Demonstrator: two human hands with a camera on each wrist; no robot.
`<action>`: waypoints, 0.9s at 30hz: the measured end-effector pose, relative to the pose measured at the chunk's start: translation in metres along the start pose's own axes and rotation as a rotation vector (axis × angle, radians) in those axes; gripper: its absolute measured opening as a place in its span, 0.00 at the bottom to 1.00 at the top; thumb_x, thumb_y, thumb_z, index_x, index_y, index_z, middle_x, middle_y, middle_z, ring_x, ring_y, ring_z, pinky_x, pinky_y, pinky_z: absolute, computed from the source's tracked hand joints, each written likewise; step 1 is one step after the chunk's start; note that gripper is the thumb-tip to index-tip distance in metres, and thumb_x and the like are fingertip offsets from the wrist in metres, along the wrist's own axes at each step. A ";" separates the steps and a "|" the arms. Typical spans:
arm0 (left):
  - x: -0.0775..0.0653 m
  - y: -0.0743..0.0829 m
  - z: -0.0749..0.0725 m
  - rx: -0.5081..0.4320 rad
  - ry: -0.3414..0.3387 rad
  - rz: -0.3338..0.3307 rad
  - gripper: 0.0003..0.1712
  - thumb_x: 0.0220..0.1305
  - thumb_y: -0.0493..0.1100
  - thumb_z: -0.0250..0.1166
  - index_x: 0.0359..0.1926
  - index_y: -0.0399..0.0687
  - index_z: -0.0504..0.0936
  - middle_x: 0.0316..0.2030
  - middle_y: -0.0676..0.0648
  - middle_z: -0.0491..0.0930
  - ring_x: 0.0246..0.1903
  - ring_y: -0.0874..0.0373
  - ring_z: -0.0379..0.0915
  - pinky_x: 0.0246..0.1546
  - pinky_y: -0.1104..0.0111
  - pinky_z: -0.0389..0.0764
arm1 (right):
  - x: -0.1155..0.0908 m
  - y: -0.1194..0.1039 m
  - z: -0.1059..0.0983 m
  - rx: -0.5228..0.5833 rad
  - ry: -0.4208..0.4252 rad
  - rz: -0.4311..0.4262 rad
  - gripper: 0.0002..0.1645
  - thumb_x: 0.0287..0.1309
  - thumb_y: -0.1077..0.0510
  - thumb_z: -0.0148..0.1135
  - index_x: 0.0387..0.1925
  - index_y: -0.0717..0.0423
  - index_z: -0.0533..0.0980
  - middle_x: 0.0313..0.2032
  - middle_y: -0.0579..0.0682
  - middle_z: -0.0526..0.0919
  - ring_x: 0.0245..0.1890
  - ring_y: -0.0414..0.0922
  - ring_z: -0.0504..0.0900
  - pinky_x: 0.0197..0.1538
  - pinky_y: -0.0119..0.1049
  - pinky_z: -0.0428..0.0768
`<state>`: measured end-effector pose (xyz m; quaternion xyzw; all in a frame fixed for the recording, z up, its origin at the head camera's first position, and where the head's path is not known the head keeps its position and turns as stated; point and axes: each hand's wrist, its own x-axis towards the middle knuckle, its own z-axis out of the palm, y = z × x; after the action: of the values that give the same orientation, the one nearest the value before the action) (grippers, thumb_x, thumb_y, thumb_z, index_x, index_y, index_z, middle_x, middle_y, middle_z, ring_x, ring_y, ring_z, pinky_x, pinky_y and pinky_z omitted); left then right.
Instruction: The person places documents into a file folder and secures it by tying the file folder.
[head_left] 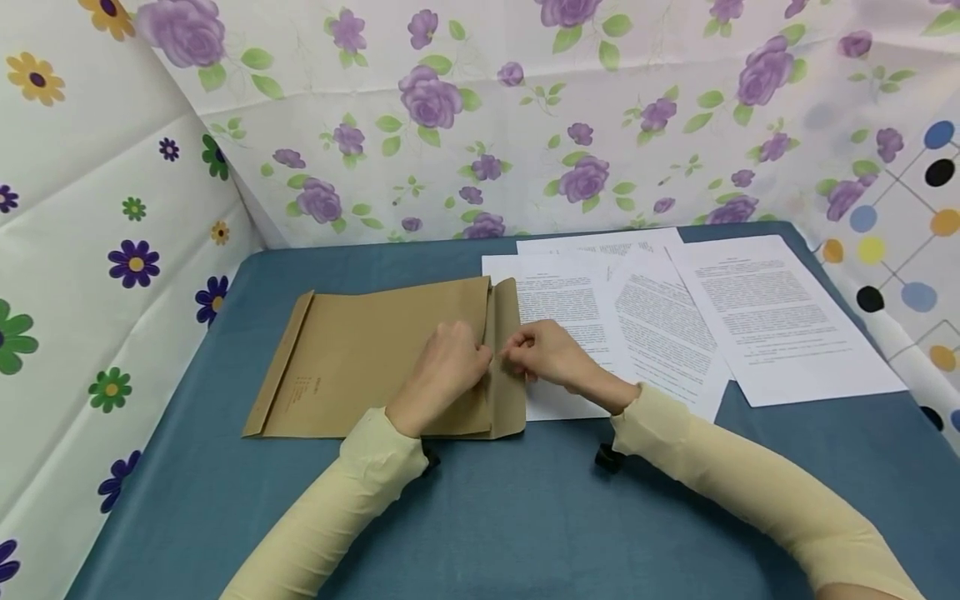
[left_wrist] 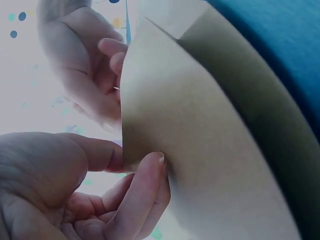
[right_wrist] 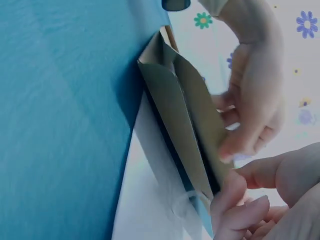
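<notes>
A brown paper envelope (head_left: 375,358) lies on the table, its mouth and unfolded flap (head_left: 510,400) to the right. My left hand (head_left: 444,367) pinches the upper panel's edge at the mouth; in the left wrist view, the thumb and fingers grip this edge. Above the flap, my right hand (head_left: 551,354) has its thumb and fingertips brought together. In the right wrist view a thin translucent strip (right_wrist: 194,194) curls out from its fingertips beside the flap; its full length is hidden. The mouth stands slightly apart there, showing a dark gap.
Several printed sheets (head_left: 663,333) overlap to the right of the envelope, one partly under my right hand. Another sheet (head_left: 787,317) lies at the far right. A blue cloth (head_left: 517,517) covers the table, and patterned curtains (head_left: 450,167) hang behind and at the sides.
</notes>
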<state>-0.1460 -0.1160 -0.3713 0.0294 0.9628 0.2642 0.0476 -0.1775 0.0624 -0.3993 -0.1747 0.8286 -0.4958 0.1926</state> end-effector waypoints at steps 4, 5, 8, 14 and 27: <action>0.000 -0.003 0.004 -0.011 -0.004 -0.011 0.29 0.64 0.34 0.61 0.09 0.52 0.58 0.10 0.56 0.50 0.11 0.62 0.52 0.14 0.70 0.55 | -0.004 0.001 -0.009 -0.068 0.045 -0.037 0.05 0.67 0.63 0.63 0.36 0.60 0.84 0.31 0.56 0.85 0.22 0.42 0.75 0.27 0.34 0.74; 0.000 -0.004 0.005 -0.012 -0.004 -0.013 0.29 0.64 0.34 0.61 0.09 0.51 0.58 0.10 0.56 0.50 0.11 0.62 0.52 0.14 0.70 0.55 | -0.005 0.002 -0.011 -0.082 0.052 -0.039 0.05 0.67 0.63 0.63 0.36 0.59 0.84 0.31 0.57 0.85 0.23 0.42 0.75 0.27 0.35 0.74; 0.000 -0.005 0.007 -0.014 -0.005 -0.016 0.29 0.64 0.34 0.61 0.10 0.51 0.59 0.10 0.56 0.51 0.11 0.61 0.53 0.14 0.70 0.55 | -0.006 0.003 -0.016 -0.136 0.083 -0.050 0.05 0.66 0.61 0.66 0.36 0.59 0.84 0.32 0.56 0.84 0.25 0.43 0.76 0.29 0.36 0.75; 0.002 -0.006 0.010 -0.020 -0.020 -0.035 0.27 0.65 0.35 0.61 0.11 0.49 0.62 0.09 0.54 0.55 0.10 0.59 0.57 0.14 0.70 0.57 | -0.006 0.008 -0.025 -0.296 0.115 -0.067 0.13 0.66 0.56 0.67 0.45 0.61 0.84 0.42 0.55 0.87 0.40 0.49 0.83 0.41 0.43 0.81; 0.005 -0.011 0.019 -0.024 -0.062 -0.041 0.24 0.69 0.31 0.57 0.14 0.46 0.67 0.13 0.48 0.63 0.12 0.57 0.64 0.13 0.70 0.64 | -0.009 0.027 -0.063 -0.443 0.155 0.016 0.30 0.69 0.53 0.62 0.64 0.69 0.75 0.66 0.66 0.75 0.70 0.63 0.69 0.69 0.60 0.67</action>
<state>-0.1493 -0.1157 -0.3934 0.0171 0.9580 0.2738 0.0831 -0.2035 0.1264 -0.3950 -0.1674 0.9308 -0.3124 0.0894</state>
